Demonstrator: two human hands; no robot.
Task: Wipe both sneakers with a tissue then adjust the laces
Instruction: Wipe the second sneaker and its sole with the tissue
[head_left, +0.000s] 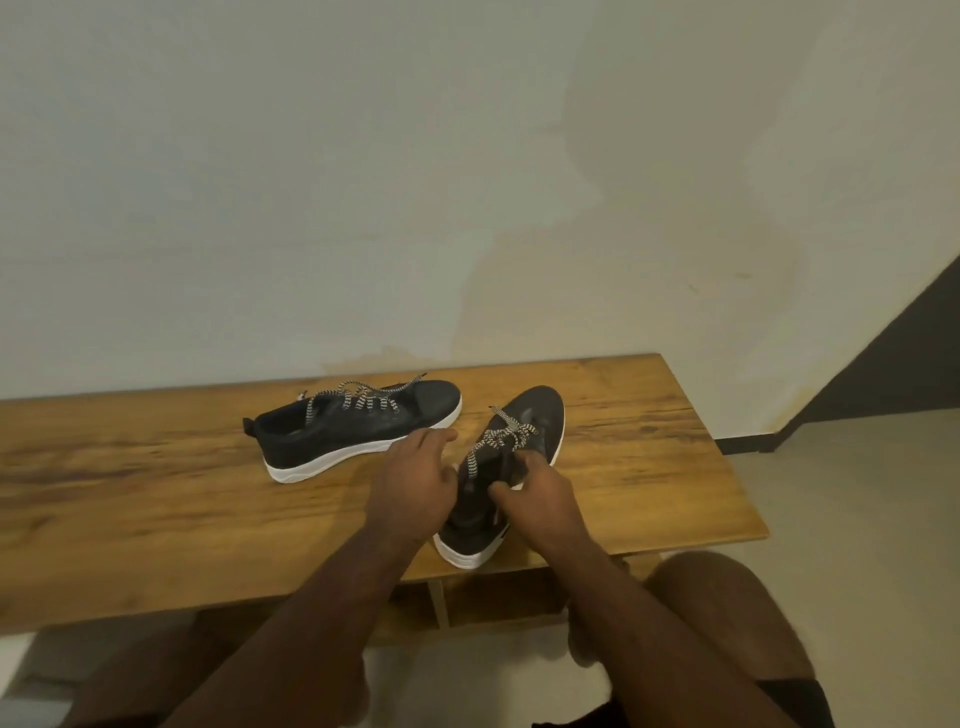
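Near sneaker (506, 473), toe at one o'clock, sits between both hands: right hand (545, 499) seemingly pinches its collar; left hand (415, 480) spread loose.

A wooden table (156, 467) stood against a stained pale wall (363, 182); a grey floor (857, 493) lay beside it

No readable text, no labels or brands on either sneaker (358, 423), none on the table (156, 493)

Both hands (415, 483) at near sneaker (511, 467) on wooden table (156, 493); second sneaker (358, 423) beyond
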